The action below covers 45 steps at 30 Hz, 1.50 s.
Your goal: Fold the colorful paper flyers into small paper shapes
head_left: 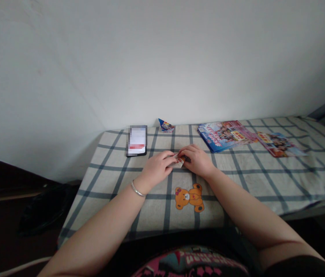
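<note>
Between my two hands, over the middle of the checked cloth, is a small folded piece of printed paper [180, 163], partly covered by my fingers. My left hand [159, 166], with a silver bangle on its wrist, pinches the paper's left side. Opposite it, my right hand [197, 159] curls its fingers around the right side. A folded paper triangle [166, 126] in blue and mixed colours rests close to the wall, beyond my hands. Nearer to my body, a cartoon bear [189, 197] shows on the cloth below the paper.
A phone [137, 141] with its screen lit lies to the left. On the right are a stack of colourful flyers [222, 135] and another flyer pile [282, 144]. The checked cloth [101, 192] meets a white wall; a black plastic bag [45, 209] sits low on the left.
</note>
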Tool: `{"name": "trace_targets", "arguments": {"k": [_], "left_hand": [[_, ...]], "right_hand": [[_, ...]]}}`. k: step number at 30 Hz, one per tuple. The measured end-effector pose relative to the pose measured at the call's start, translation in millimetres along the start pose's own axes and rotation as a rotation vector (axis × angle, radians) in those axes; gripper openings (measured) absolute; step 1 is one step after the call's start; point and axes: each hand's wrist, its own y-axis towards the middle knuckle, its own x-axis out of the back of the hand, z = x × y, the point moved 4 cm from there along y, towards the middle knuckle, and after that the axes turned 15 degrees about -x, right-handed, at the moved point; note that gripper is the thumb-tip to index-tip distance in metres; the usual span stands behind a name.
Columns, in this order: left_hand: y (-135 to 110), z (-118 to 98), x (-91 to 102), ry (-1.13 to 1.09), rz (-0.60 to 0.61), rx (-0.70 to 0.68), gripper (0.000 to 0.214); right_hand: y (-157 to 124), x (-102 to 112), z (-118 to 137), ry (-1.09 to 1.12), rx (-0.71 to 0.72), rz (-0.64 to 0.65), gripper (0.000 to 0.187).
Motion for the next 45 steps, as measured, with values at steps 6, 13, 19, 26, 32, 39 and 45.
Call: {"name": "trace_targets", "arguments": {"k": [6,13,19,26,32,39,45], "left_hand": [[1,0,1.6,-0.002,-0.035,0.013,0.020],[3,-6,4.2,0.166,0.012,-0.002,0.023],[8,-12,6.4,0.331,0.064,-0.061,0.022],[6,-14,5.4,0.439,0.051,-0.116,0.021],[1,-14,2.1,0.483,-0.024,-0.215,0.024],[3,-16,3.7,0.529,0.015,-0.209,0.021],[4,-23,6.8,0.539,0.007,-0.271,0.019]], "right_hand": [[-1,0,-2,-0.038,-0.055,-0.043,0.018],[-1,3,1,-0.029,-0.060,-0.072,0.013],[-3,4,4,-0.057,-0.017,-0.098,0.016],[-3,3,2,-0.056,0.004,-0.099,0.016],[-3,3,3,-0.017,0.012,-0.098,0.016],[-4,2,6,-0.022,0.039,-0.059,0.013],[-4,2,6,-0.006,0.035,-0.049,0.014]]}}
